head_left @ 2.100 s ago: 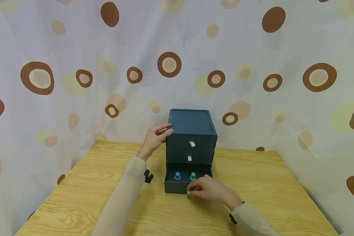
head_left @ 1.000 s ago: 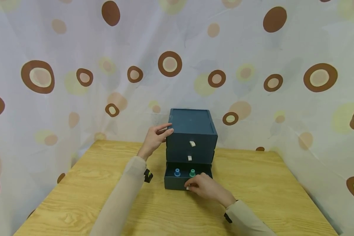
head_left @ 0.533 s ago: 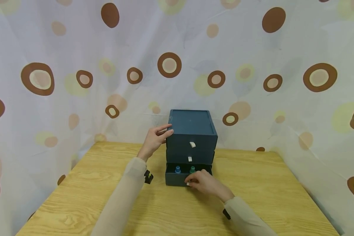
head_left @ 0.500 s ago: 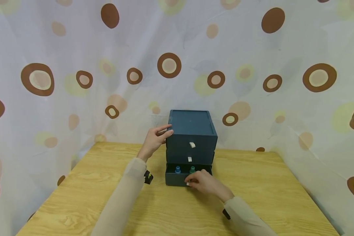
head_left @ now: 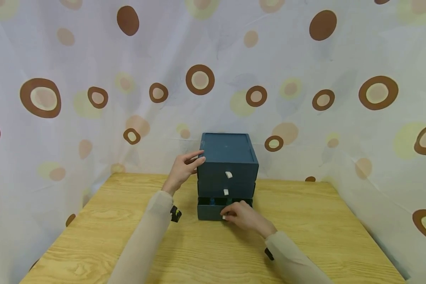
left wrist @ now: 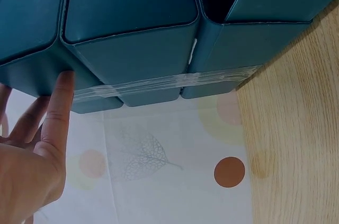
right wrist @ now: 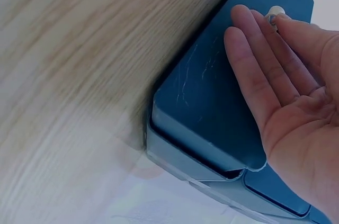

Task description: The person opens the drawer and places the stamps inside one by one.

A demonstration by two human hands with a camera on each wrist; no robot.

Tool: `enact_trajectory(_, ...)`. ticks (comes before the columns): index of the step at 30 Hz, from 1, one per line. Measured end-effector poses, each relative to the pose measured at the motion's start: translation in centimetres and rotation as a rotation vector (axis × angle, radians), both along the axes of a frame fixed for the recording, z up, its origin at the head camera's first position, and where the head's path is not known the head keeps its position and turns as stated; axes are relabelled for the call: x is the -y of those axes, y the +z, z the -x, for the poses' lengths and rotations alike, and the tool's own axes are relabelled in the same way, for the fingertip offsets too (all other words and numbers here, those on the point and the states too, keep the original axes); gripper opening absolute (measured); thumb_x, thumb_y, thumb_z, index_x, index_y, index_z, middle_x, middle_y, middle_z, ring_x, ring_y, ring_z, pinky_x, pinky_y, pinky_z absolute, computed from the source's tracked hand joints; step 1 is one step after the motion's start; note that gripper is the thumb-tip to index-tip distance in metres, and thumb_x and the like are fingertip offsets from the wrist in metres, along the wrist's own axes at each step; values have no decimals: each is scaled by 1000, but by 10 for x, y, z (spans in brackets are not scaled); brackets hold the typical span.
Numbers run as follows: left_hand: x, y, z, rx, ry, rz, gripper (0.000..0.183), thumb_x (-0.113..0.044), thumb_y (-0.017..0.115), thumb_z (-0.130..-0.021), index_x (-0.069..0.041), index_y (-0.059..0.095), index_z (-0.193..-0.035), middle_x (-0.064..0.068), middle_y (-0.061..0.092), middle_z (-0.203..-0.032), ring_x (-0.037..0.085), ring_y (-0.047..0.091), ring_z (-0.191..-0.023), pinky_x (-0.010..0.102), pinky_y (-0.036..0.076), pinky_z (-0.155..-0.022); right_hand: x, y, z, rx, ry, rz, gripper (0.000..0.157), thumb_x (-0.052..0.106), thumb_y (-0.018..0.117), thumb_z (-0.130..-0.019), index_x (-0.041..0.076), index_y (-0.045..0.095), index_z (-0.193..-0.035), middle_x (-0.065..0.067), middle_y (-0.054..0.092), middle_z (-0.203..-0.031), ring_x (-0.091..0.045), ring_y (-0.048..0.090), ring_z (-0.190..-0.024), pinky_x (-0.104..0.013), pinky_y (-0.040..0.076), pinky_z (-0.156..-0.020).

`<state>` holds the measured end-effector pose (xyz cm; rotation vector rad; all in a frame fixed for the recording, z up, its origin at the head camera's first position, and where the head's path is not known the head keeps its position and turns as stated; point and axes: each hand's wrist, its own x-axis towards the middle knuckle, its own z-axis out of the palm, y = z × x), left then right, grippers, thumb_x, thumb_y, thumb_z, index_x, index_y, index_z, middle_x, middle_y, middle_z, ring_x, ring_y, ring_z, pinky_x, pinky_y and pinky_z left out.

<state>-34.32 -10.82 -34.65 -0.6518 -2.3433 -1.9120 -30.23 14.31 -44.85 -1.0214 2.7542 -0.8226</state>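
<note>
A dark blue three-drawer box (head_left: 228, 148) stands at the back of the table. Its bottom drawer (head_left: 208, 213) is partly pulled out, the upper two fully in. Inside it a blue peg-like piece (head_left: 212, 201) and a green one (head_left: 228, 201) show only in part, in shadow. My right hand (head_left: 246, 217) pinches that drawer's small white pull tab (right wrist: 275, 10) between thumb and finger; its other fingers lie along the drawer front in the right wrist view. My left hand (head_left: 181, 171) rests against the box's upper left side, fingers extended, a fingertip (left wrist: 65, 78) touching it.
Clear tape (left wrist: 175, 81) runs around the stacked drawer units. White pull tabs (head_left: 228, 174) hang on the upper drawers. The wood-grain table (head_left: 110, 232) extends to both sides and in front. A white spotted curtain (head_left: 156, 51) hangs right behind the box.
The bottom drawer has slid inward, my right hand moving with its tab towards the box. The two pieces have gone deeper under the drawer above. My left hand keeps its place.
</note>
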Motion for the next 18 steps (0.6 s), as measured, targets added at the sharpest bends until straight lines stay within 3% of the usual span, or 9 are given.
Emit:
enact_trajectory(6,1,-19,23,-8,20,-9,48,-39,63,-96,-23,56,-140,4,44,-152,28,46,-137,50,48,-101,-1,-3,6,-20,-5,26,21,9,62,-96,5,73,-114,-9,75,-98,-21,70,-76,-22,52,-62)
enact_trajectory(18,3,-19,25,-2,4,-20,48,-36,64,-96,-22,55,-141,5,42,-154,29,45,-138,52,48,-101,0,-5,14,-42,-64,18,22,9,62,-96,8,72,-116,-6,74,-98,-14,69,-79,-25,53,-65)
